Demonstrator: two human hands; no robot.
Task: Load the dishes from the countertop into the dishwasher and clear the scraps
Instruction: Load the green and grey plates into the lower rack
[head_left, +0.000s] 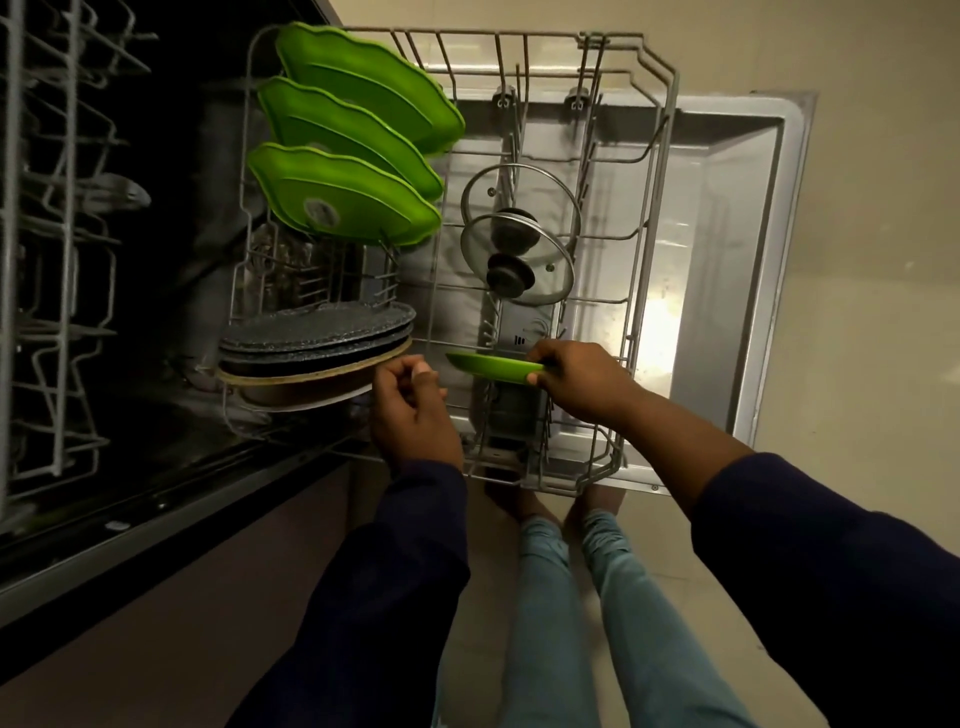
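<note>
Sleeves and jeans fill the bottom of the frame, and just beyond them both hands work over the pulled-out lower rack (644, 249). At centre right the right hand (582, 379) pinches a small green plate (493, 367) by its near rim, fingers (540, 364) curled over the edge, the plate seen almost edge-on above the rack's front tines. Left of it, the left hand (410, 410) hovers with its fingers loosely curled and holding nothing that I can make out — it sits just beside the stack of dark plates (317, 332) standing in the rack's left side.

Higher up, at upper centre-left, three large green plates (353, 140) lean in a row; two glass lids (519, 244) stand in the middle of the rack. The open door (727, 260) lies under it all.

The small plate looks like light, stiff plastic or melamine, so a rim pinch should carry it easily. Its glossy surface may be slick, more so if wet. I judge it unlikely to break if dropped, yet being light it could tip between wide tines — best to hold the rim until it settles upright in a slot. The lids nearby are fragile and should not be knocked.
</note>
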